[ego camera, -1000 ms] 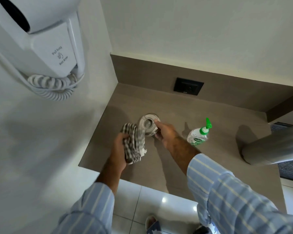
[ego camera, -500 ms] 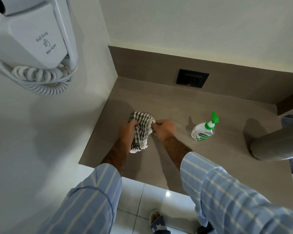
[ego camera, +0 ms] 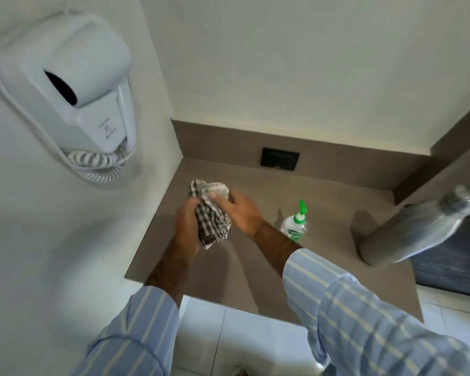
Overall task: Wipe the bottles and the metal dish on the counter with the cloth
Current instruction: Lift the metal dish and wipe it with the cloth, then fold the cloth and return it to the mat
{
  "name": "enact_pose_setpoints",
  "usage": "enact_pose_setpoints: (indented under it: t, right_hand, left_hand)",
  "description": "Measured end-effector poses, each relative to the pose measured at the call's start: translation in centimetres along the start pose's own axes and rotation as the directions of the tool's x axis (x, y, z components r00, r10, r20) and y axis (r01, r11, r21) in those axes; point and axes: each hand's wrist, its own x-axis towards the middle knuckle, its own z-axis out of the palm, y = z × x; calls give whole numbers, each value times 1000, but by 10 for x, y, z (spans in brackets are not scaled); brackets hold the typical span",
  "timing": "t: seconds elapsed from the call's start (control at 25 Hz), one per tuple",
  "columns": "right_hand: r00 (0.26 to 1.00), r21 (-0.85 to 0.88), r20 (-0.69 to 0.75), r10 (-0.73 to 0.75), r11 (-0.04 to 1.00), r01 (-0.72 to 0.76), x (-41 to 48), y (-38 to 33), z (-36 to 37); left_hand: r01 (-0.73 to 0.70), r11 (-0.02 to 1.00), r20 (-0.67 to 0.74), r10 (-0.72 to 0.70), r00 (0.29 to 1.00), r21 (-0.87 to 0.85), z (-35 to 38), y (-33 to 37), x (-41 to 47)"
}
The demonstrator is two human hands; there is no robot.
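A black-and-white checked cloth (ego camera: pixel 210 213) is bunched over the metal dish, which it hides almost entirely. My left hand (ego camera: pixel 187 223) grips the cloth from the left. My right hand (ego camera: pixel 240 213) holds the covered dish from the right, fingers pressed on the cloth. Both hands hover above the brown counter (ego camera: pixel 255 270) near its left wall. A clear pump bottle with a green top (ego camera: pixel 295 226) stands just right of my right wrist. A steel bottle (ego camera: pixel 413 234) stands at the counter's right side.
A white wall-mounted hair dryer with a coiled cord (ego camera: pixel 65 85) hangs on the left wall above the counter. A black socket plate (ego camera: pixel 280 158) sits in the back splash. White floor tiles (ego camera: pixel 244 343) lie below the counter's front edge.
The cloth went from hanging beside the bare dish to covering it. Both hands now work the cloth around the dish, lifted slightly off the counter.
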Motion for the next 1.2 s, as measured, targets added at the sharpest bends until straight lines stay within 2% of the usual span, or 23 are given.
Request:
enact_pose_setpoints:
  t: [0.12,0.2,0.32,0.4,0.48,0.6,0.68,0.76,0.8,0.88,0.96,1.04,1.2]
  right_hand:
    - [987,268,160,8,962,-51,-23,-48,-36]
    - [992,286,123,13,957,-48,-39,-75,-71]
    - [1000,346,4,1,938,-2,-67,-103,-138]
    - [997,382,-77,14,924,17,-89,-116,-185]
    - [987,434,-158,12,899,59,-116,-123,-238]
    - [953,530,-302,11,833,158,-161,-128,-313]
    - [914,563,-406,-10,785,259,-190,-124,-365]
    - [893,560,-449,-42,765,318,-214,-114,-415]
    - [894,562,-448,-29,768,306,-224,-105,-439]
    - [895,553,-433,105,816,172,-245,-77,-486]
    - [860,493,-422,286,869,-47,-264,-43,-528]
    - [816,426,-443,372,888,-173,-275,-1,-569]
    - [756,423,-557,344,901,-99,-273,100,-618]
  left_hand:
    - [-156,980,79,167,983,-123,50,48,-35]
    - [-237,960,99,253,962,-150,85,79,-51]
    - [-311,935,224,345,912,-173,139,107,-74]
    - [-270,946,339,316,886,-176,176,117,-86]
    - [-218,970,478,243,844,-108,216,118,-103]
    - [-180,984,601,134,788,17,274,113,-125]
    - [-224,957,678,42,734,183,319,102,-144]
    - [-284,908,729,-33,684,307,370,81,-167]
    - [-306,898,753,-41,657,315,396,69,-178]
    - [-363,880,779,-11,627,305,451,36,-197]
    - [-427,835,775,1,632,347,499,-3,-206]
    - [-436,793,742,-29,670,425,539,-52,-205]
    - [-354,777,608,-46,792,520,581,-156,-177]
